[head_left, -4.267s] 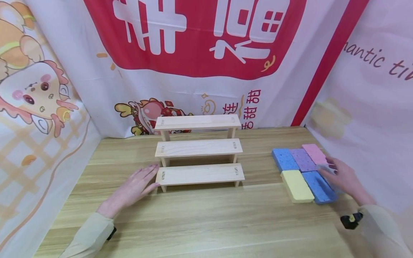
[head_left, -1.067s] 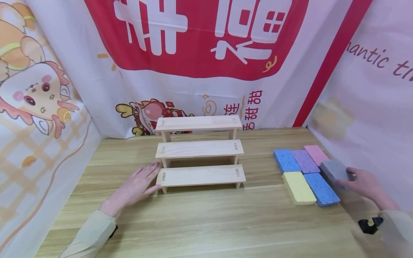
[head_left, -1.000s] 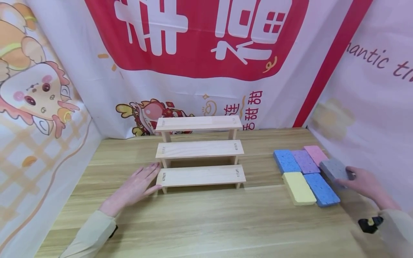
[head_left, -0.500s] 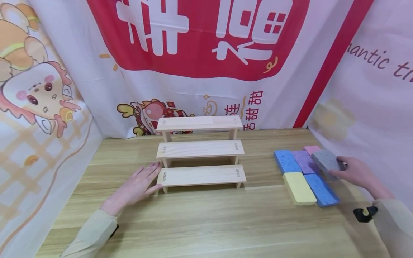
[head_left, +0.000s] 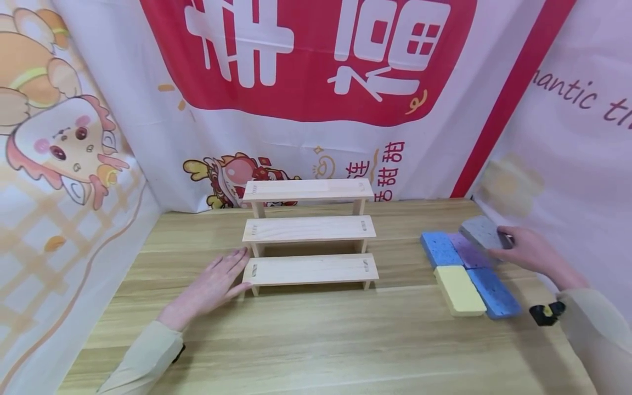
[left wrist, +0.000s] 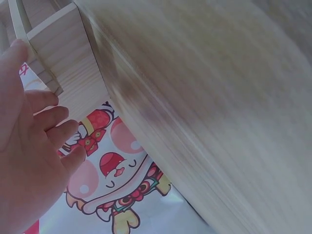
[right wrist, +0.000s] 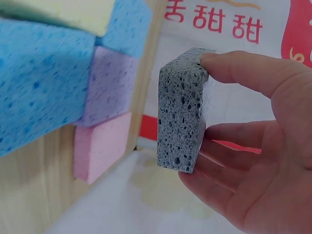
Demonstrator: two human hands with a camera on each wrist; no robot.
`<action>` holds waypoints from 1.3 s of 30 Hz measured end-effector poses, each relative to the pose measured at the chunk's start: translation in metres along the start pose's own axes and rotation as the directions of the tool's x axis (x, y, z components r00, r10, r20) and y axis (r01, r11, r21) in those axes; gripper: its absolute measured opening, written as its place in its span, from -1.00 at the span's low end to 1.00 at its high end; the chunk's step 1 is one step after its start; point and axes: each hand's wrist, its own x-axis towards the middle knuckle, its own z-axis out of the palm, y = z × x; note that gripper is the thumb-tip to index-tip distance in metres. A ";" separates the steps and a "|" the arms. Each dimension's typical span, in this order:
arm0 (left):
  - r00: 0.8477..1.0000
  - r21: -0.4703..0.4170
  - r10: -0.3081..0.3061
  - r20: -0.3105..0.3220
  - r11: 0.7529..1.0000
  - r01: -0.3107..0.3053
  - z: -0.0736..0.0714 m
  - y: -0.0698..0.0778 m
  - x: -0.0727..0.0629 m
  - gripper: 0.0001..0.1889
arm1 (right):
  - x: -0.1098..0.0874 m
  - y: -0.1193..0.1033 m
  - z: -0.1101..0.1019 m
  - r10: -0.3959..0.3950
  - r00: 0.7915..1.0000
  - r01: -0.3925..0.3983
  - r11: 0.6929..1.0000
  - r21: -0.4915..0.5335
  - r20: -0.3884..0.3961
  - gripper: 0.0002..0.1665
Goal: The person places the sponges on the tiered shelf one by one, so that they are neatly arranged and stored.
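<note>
My right hand (head_left: 533,255) pinches a grey, pitted sponge (head_left: 481,230) by its right end, thumb on one edge and fingers on the other. In the right wrist view the grey sponge (right wrist: 180,112) is held up, apart from a pink sponge (right wrist: 105,146), which it hides in the head view. Beside the pink one lie a purple sponge (head_left: 466,249), a blue sponge (head_left: 439,248), a yellow sponge (head_left: 460,291) and a second blue sponge (head_left: 496,293). My left hand (head_left: 212,288) touches the left end of a three-step wooden rack (head_left: 311,269), fingers extended.
The rack stands on a wood-grain table (head_left: 316,340), near its back edge. Printed white cloth (head_left: 316,134) hangs behind and along both sides. The right-hand cloth (head_left: 582,181) comes close to the right hand.
My right hand first shifted right with the grey sponge, then carried it left and back over the pink sponge. My left hand stays by the rack; the head view shifts slightly.
</note>
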 end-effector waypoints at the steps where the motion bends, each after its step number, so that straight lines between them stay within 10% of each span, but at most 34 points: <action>1: 1.000 -0.001 -0.001 0.001 1.000 0.001 0.000 0.000 0.000 -0.21 | 0.001 -0.003 -0.001 0.000 1.000 0.000 1.000 0.003 0.008 -0.28; 39: 1.000 -0.035 -0.020 0.022 0.999 0.021 -0.004 0.002 0.001 -0.21 | 0.052 -0.095 -0.039 -0.121 0.989 0.123 0.992 -0.013 0.089 -0.10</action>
